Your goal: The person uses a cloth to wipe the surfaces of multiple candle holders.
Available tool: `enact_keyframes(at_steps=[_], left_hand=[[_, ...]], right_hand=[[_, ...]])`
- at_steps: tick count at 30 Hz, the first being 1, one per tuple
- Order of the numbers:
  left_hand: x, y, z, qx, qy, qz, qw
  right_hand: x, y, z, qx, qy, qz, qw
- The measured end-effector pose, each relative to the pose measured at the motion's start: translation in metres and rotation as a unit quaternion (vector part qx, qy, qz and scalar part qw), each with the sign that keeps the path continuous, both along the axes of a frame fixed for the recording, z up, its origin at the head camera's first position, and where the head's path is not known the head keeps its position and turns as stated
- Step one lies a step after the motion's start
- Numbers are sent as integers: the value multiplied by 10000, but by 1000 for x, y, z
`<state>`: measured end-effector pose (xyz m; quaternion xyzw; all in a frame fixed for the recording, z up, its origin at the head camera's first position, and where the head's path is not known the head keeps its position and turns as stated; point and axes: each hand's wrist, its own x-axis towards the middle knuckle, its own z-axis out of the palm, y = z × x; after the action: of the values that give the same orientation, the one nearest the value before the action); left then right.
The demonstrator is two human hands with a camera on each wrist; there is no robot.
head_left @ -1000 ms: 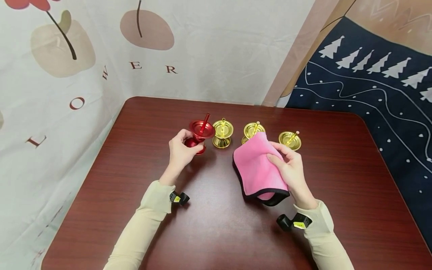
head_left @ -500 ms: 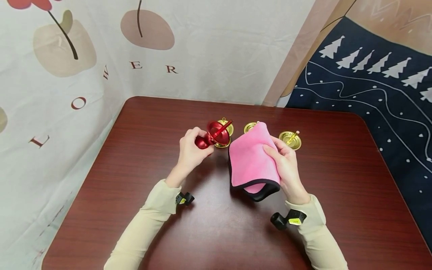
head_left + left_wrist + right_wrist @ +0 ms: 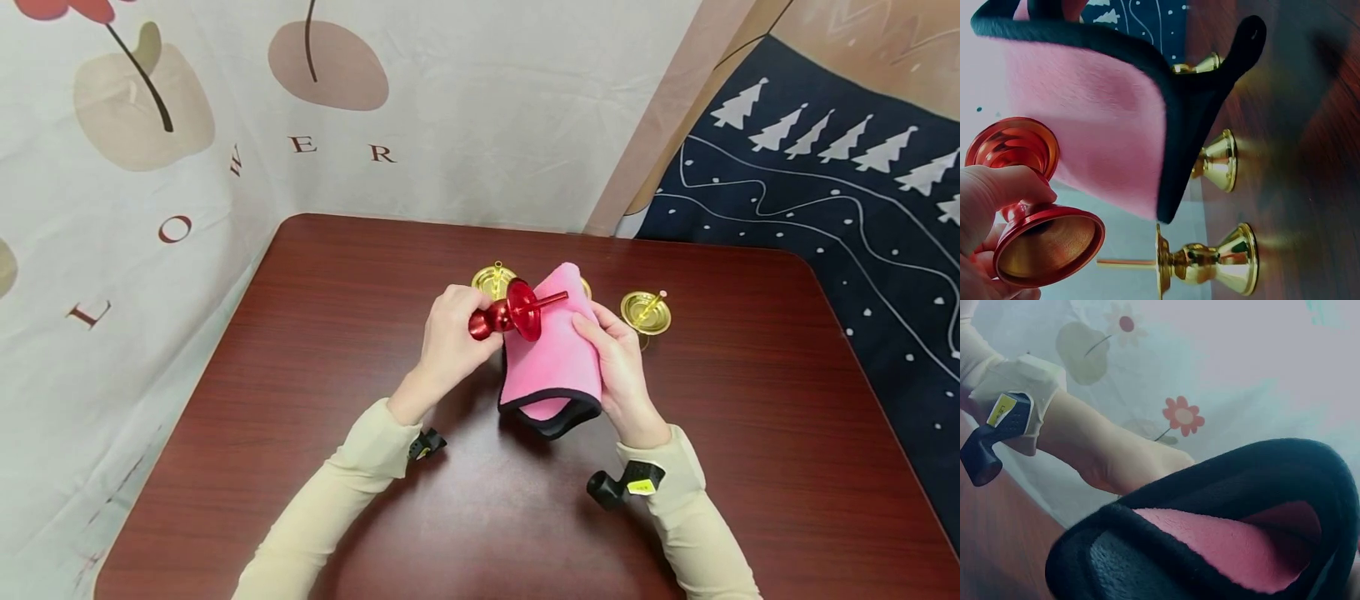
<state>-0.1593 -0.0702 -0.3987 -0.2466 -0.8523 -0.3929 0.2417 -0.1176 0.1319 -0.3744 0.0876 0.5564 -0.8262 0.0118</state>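
Observation:
My left hand [image 3: 453, 337] grips a red metal candle holder [image 3: 523, 310] by its base end, tipped on its side above the table. Its dish and long pin point right, overlapping a pink cloth [image 3: 551, 362] with black edging. The left wrist view shows the holder's hollow base [image 3: 1047, 250] and my thumb on its stem. My right hand [image 3: 618, 367] pinches that cloth, which is folded over and hangs downward. In the right wrist view the black-edged fold [image 3: 1229, 550] fills the foreground and hides most of the work.
Several gold candle holders stand in a row behind my hands: one at left [image 3: 492, 280], one at right [image 3: 647, 313], and a middle one [image 3: 1219, 161] mostly hidden by cloth in the head view. The brown table [image 3: 300, 333] meets printed fabric at the back.
My left hand has lifted the red candle holder, moved it right and tipped it from upright to sideways. My right hand has brought the cloth leftward to meet it.

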Motion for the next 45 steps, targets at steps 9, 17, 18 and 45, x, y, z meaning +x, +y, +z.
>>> enact_keyframes(at_steps=[9,17,18,45], left_hand=[[2,11,6,151,384,57,9991],[4,19,11,-58,855,73,9963],[5,20,11,-101,948,62,9954],[2,26,8,-309,1386,-214,9896]], right_hand=[[2,4,-2,-955,860,468,9906],[-5,5,-9,207,1698,528,9838],[-6,3,-9,287,1793,424,9825],[-12,0,-10,665,2247,-792,9689]])
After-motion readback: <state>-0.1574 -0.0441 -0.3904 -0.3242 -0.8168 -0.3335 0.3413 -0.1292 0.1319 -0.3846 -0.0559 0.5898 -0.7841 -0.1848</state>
